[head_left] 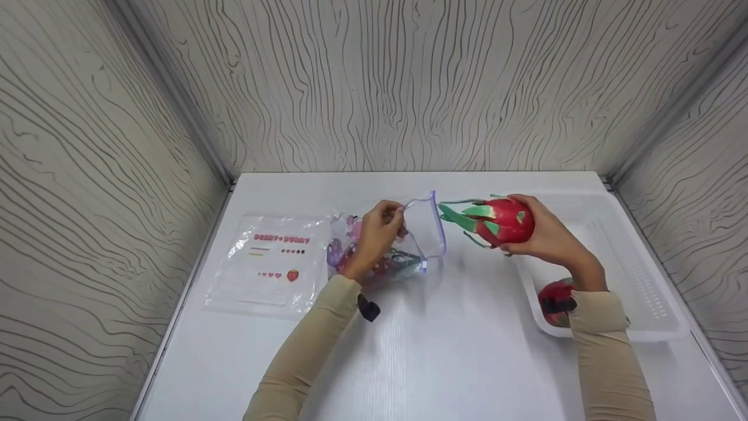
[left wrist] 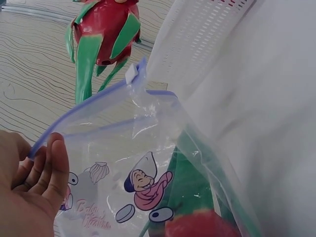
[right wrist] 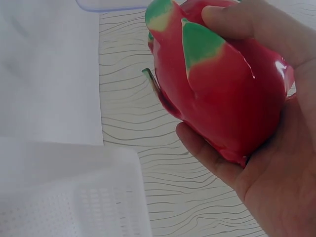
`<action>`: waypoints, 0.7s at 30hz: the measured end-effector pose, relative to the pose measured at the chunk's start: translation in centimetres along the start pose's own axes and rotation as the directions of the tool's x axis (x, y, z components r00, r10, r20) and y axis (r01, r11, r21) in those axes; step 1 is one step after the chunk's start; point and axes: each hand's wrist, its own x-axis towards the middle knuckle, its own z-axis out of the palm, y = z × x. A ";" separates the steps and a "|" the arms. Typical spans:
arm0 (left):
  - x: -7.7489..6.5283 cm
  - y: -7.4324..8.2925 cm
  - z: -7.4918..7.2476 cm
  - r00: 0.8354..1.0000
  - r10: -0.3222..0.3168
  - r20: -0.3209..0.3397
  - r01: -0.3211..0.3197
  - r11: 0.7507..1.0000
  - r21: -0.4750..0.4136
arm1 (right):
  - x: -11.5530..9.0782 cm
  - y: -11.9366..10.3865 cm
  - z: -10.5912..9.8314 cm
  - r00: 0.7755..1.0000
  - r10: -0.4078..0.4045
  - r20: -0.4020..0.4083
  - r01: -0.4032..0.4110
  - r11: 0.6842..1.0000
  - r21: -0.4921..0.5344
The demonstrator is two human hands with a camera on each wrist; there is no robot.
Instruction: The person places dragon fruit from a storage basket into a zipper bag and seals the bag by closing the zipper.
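My left hand [head_left: 378,234] pinches the purple-edged mouth of a clear zip bag [left wrist: 118,168] printed with cartoon figures. The bag's mouth gapes toward the right, and a red and green dragon fruit [left wrist: 200,222] lies inside it. In my right hand [head_left: 549,237] is another dragon fruit [head_left: 508,221], red with long green leaf tips, gripped around its rounded end. Its tips point left at the bag's mouth, just short of the purple rim. The right wrist view shows thumb and fingers wrapped around this dragon fruit [right wrist: 222,89].
A white perforated basket [head_left: 654,336] stands at the right of the white table [head_left: 444,351], with a further dragon fruit [head_left: 552,298] in it, partly hidden by the right wrist. Flat on the left lies a clear bag [head_left: 269,260] with red strawberry print. Wood-patterned panels enclose the table.
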 end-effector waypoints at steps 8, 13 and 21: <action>0.1 0.0 0.0 1.000 0.005 -0.005 -0.005 1.000 -0.008 | 0.5 -0.4 0.7 1.000 0.009 0.009 -0.009 1.000 0.013; 0.1 0.2 0.0 1.000 -0.021 -0.002 0.021 1.000 0.012 | 0.8 -0.5 1.1 1.000 -0.007 0.006 0.007 1.000 0.014; 0.0 0.5 0.0 0.998 -0.061 -0.006 0.061 0.998 0.017 | 1.3 -0.7 1.8 1.000 -0.006 0.018 0.005 0.999 0.041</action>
